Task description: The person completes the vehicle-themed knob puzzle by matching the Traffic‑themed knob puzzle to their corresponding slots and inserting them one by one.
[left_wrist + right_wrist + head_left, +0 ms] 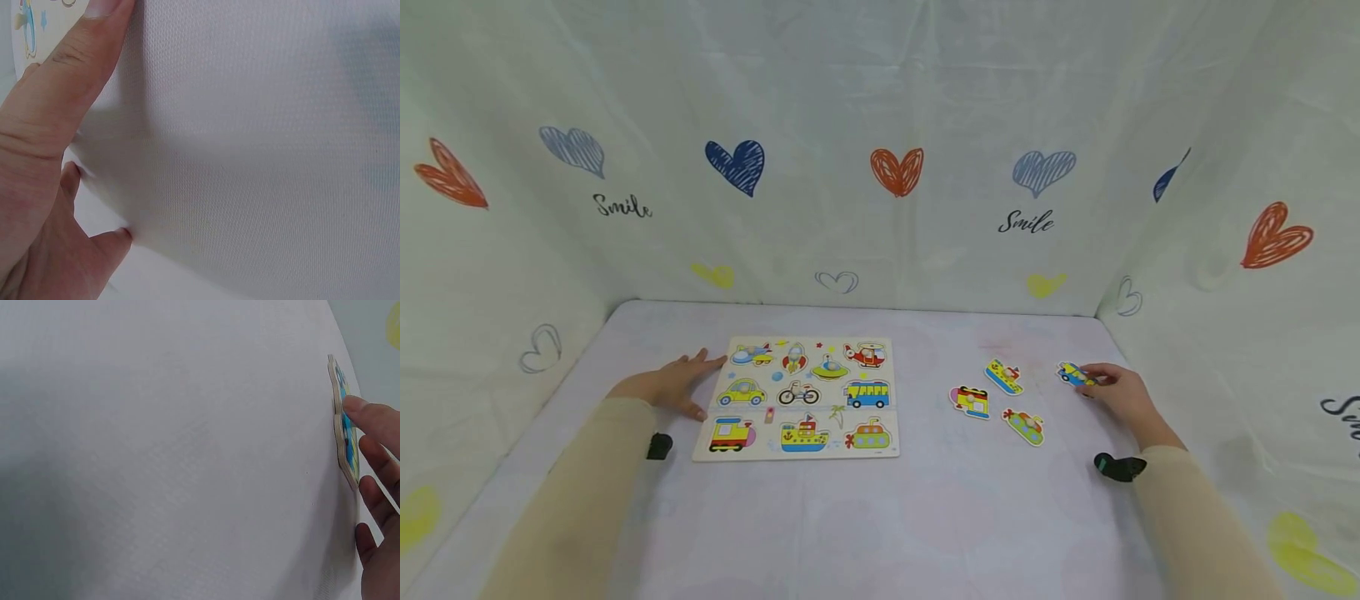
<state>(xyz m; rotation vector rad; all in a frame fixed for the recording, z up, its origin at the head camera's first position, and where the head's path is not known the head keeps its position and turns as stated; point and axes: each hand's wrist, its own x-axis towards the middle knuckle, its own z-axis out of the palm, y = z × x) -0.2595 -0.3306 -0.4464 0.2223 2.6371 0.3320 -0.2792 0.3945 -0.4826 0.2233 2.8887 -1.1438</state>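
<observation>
Left hand: the left hand [673, 385] is at the left edge of the flat cream puzzle board [767, 437] with printed coloured vehicles; fingers spread wide, nothing gripped. Thumb and one fingertip reach the board's edge.
Right hand: the right hand [1120, 396] pinches the blue-and-yellow cut-out puzzle piece [1071, 374], thumb on the painted side. The fingers hide part of it, so I can't tell which vehicle. Can't tell either if it is fully on the table or slightly raised.
Held piece: right side of the table, well apart from the board, near the loose pieces.
Loose pieces: three, between board and right hand, apart from each other. Yellow, blue and red ship piece [1003, 377] farthest from the person; red-and-yellow train piece [972, 402] with pink end nearest the board; green-and-orange submarine piece [1025, 427] nearest the person.
Board pictures: plane, rocket, saucer, helicopter in the far row; car, bicycle, bus in the middle; train, ship, submarine in the near row.
Table: pale whitish cloth surface [850, 533], board left of centre.
Backdrop: white curtain [827, 75] printed with hearts and "Smile".
Sleeves: cream, long, both arms.
</observation>
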